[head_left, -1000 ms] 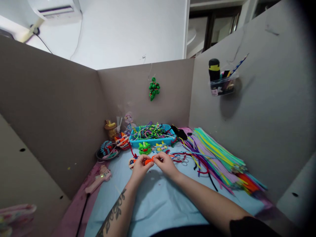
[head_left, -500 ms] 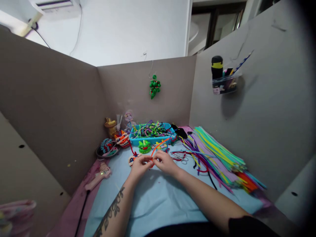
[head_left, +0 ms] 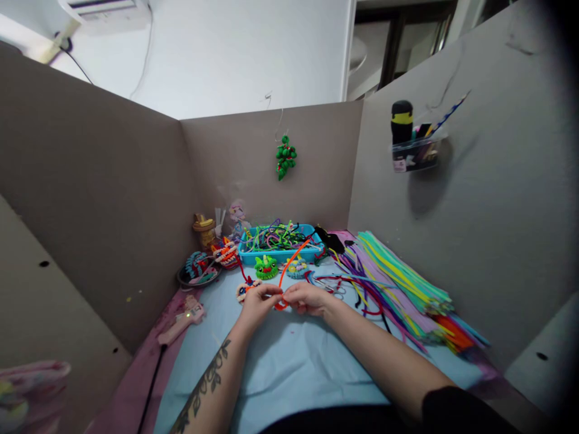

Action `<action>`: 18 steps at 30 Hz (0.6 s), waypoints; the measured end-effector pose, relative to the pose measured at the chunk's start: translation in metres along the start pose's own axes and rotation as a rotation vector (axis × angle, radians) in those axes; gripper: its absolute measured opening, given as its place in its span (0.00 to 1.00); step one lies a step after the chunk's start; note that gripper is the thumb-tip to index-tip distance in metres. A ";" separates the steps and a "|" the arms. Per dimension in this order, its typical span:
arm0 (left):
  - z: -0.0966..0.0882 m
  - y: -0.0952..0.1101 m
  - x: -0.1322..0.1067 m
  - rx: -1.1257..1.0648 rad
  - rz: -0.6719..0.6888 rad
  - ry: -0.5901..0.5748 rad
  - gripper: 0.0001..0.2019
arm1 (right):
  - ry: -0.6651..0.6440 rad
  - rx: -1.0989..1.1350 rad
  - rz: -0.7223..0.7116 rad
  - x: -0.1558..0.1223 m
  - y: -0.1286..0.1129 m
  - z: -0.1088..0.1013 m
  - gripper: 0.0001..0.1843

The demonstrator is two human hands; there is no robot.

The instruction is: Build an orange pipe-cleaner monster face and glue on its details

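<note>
Pinching orange pipe cleaner (head_left: 288,261), left hand (head_left: 261,301) and right hand (head_left: 308,298) equally near; its long end curves away toward blue tray (head_left: 259,259).

A grey-brown back panel (head_left: 235,163) stands at the far edge of the table (head_left: 294,374), with a darker left panel (head_left: 99,199) and a paler grey right panel (head_left: 488,229) angling forward from its two ends. Above the back panel spreads a plain white wall (head_left: 248,54), with the lower part of an air conditioner (head_left: 106,9) and a thin cord (head_left: 148,54) up to its left and dark-framed panes (head_left: 416,51) up to its right. Right of the back panel, a soft-edged shadow (head_left: 427,190) falls across the right panel.
</note>
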State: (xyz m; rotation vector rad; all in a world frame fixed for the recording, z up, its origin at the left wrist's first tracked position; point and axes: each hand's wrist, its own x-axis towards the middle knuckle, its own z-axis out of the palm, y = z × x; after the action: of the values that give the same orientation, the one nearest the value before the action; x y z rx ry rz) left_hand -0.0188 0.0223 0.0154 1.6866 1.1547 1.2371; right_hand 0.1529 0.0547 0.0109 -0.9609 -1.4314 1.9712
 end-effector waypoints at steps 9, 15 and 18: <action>0.001 0.005 0.000 -0.074 -0.063 -0.013 0.11 | 0.074 -0.051 -0.174 -0.002 0.000 0.004 0.12; 0.000 -0.004 0.002 -0.104 -0.075 -0.022 0.15 | 0.211 -0.036 -0.329 -0.001 0.002 0.010 0.10; 0.000 -0.003 0.002 -0.104 -0.066 -0.055 0.17 | 0.226 -0.032 -0.347 -0.002 0.001 0.009 0.10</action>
State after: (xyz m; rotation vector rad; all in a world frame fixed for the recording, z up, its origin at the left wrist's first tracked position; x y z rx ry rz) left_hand -0.0195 0.0248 0.0131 1.5836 1.0863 1.1823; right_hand 0.1470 0.0479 0.0119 -0.8517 -1.3965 1.5432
